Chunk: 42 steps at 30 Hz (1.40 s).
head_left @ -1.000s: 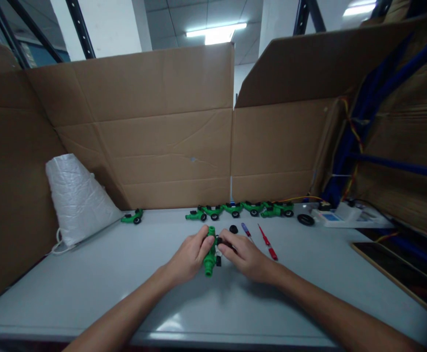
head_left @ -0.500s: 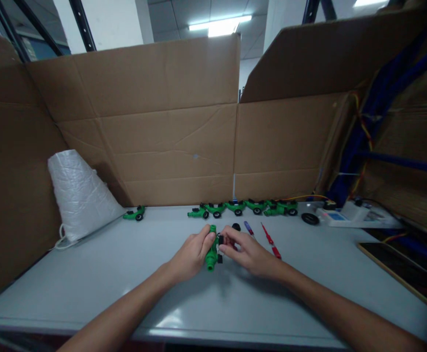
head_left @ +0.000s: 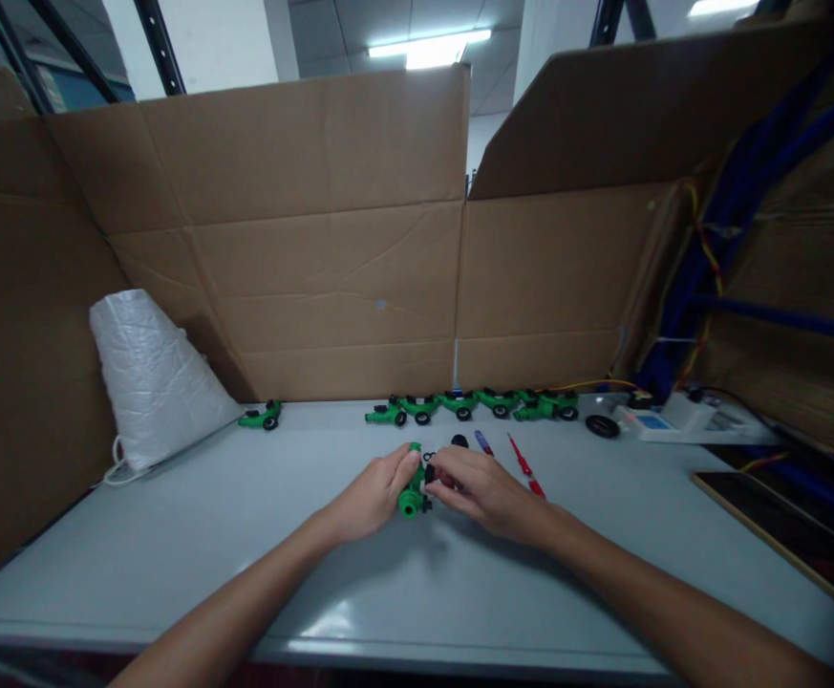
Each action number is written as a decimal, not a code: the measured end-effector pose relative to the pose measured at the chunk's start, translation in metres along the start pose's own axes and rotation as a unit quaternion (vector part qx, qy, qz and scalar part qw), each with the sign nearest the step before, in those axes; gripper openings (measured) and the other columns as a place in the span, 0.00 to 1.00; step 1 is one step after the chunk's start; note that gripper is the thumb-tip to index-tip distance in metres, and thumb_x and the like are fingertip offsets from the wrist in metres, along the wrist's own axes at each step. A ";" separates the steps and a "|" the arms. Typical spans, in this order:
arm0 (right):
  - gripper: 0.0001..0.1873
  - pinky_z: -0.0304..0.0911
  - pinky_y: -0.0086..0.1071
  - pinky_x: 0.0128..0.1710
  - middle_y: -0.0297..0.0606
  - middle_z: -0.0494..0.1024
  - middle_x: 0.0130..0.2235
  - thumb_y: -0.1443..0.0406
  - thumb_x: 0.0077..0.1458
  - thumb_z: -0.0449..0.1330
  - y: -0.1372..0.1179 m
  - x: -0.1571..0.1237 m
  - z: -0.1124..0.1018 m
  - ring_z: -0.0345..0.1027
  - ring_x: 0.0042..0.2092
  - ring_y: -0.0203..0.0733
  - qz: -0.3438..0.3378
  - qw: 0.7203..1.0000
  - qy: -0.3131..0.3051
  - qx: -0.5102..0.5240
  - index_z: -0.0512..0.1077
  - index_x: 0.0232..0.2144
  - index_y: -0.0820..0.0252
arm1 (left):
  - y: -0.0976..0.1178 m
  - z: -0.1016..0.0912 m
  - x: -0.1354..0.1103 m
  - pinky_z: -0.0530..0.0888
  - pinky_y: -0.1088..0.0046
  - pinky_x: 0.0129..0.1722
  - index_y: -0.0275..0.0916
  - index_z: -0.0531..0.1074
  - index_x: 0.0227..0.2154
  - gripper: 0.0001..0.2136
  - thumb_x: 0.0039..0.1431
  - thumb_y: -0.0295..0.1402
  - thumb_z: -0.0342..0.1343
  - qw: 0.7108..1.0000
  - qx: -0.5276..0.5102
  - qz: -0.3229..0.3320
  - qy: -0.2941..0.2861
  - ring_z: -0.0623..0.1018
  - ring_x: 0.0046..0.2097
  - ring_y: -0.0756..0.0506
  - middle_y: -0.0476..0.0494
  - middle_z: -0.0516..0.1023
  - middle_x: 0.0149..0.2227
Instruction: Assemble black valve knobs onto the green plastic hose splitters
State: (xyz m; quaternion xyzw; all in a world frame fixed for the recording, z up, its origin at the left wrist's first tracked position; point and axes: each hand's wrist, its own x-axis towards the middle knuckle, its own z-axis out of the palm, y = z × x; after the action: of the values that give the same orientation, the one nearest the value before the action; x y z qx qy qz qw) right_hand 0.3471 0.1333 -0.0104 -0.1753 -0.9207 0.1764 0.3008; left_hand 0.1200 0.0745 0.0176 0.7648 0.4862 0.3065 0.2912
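Above the middle of the table, my left hand [head_left: 372, 495] is closed around a green plastic pipe fitting [head_left: 411, 503], its round open end facing me. From the right, my right hand [head_left: 486, 492] pinches a small black part [head_left: 429, 474] against the fitting's side. The fingertips partly hide where the two meet. Another dark piece [head_left: 427, 505] sticks out at the fitting's lower right. Just behind my right hand lie a black round cap [head_left: 459, 440], a blue screwdriver [head_left: 483, 442] and a red screwdriver [head_left: 526, 468].
Several similar green fittings [head_left: 463, 403] with black parts line the table's back. One more fitting [head_left: 262, 416] lies at left beside a white wrapped cone [head_left: 162, 382]. At right are a black ring [head_left: 603, 426], a power strip [head_left: 695, 422] and a dark panel [head_left: 781, 535]. Cardboard walls [head_left: 331, 239] enclose the table.
The green fitting has tilted, so its near end faces me more and it looks shorter. The black part at its side has turned with it. Both hands keep their grip.
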 end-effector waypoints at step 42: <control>0.07 0.55 0.28 0.28 0.32 0.73 0.33 0.69 0.57 0.53 0.030 0.013 0.022 0.63 0.29 0.35 0.248 0.895 0.088 0.360 0.67 0.38 0.57 | -0.018 0.004 0.010 0.70 0.71 0.34 0.39 0.69 0.53 0.29 0.66 0.60 0.57 0.902 -0.417 -0.107 0.032 0.79 0.36 0.44 0.43 0.79 0.39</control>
State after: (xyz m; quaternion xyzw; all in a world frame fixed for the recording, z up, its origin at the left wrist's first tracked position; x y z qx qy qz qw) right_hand 0.3302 0.1603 -0.0341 -0.2923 -0.6911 0.5480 0.3695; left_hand 0.1164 0.0895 0.0037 0.5062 0.4019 0.4726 0.5990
